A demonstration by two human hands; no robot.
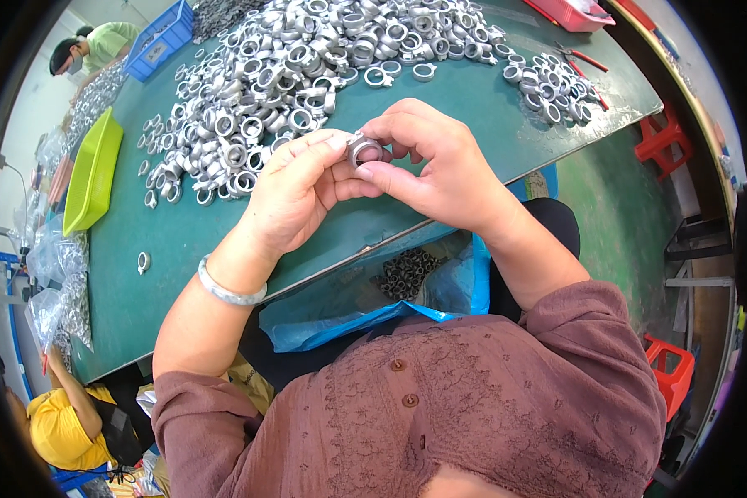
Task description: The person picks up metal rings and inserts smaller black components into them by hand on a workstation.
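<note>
Between my two hands, above the near part of the green table, is a grey metal ring (359, 150) with a small lug on its rim. My left hand (300, 178) pinches its left side with thumb and fingers. From the right, my right hand (430, 158) grips the same ring, thumb below and fingers curled over and behind it. A large heap of similar grey rings (307, 62) spreads just beyond my hands. One loose ring (144, 262) lies apart on the left of the table.
A blue bag (465, 282) with dark small parts hangs below the table's edge at my lap. A smaller ring pile (548, 87) and red-handled pliers (585, 60) lie at right. At left are a yellow-green tray (93, 173), a blue bin (158, 40) and two people.
</note>
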